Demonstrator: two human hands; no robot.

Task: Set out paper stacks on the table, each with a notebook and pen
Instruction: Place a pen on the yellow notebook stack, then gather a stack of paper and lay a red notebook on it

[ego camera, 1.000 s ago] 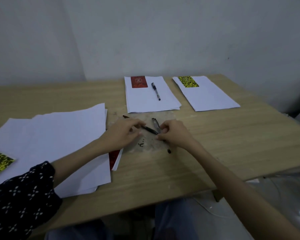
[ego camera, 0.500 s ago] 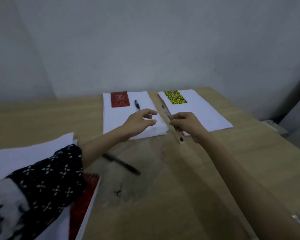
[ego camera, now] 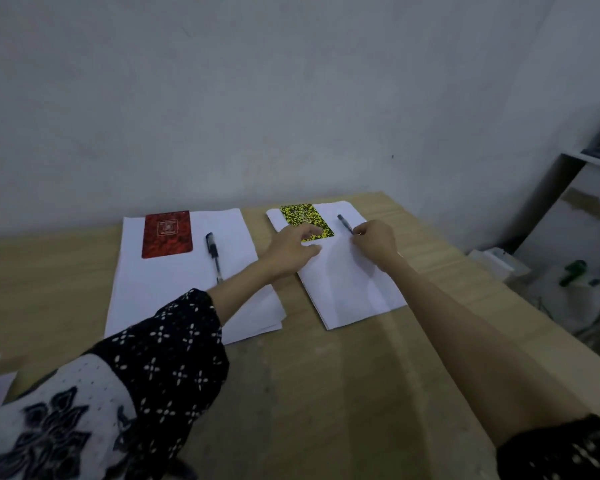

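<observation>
Hands both out over the right paper stack (ego camera: 347,289), arms stretched forward from the near table (ego camera: 326,393) edge. Right hand (ego camera: 374,242) sits at the far right part of that stack, knuckles up, fingers curled in a pinch grip on the near end of a pen (ego camera: 345,224); pen's far end points away toward the wall, lying low along the paper. Can't tell if the pen rests on the sheet or is just off it. Left hand (ego camera: 291,252) is palm down, fingers loosely spread and slightly bent, grip released, holding nothing; it hovers over the stack's left edge and covers the near corner of the yellow notebook (ego camera: 302,218). That notebook lies at the stack's far left corner, pen just right of it. Left forearm crosses the near right corner of the left stack (ego camera: 174,292) on the way in; patterned dark sleeve (ego camera: 160,348) pushed up near the elbow. Left stack, beside the right one with a strip of bare table between, carries a red notebook (ego camera: 167,233) at its far left and a second pen (ego camera: 213,254) right of it, untouched.
</observation>
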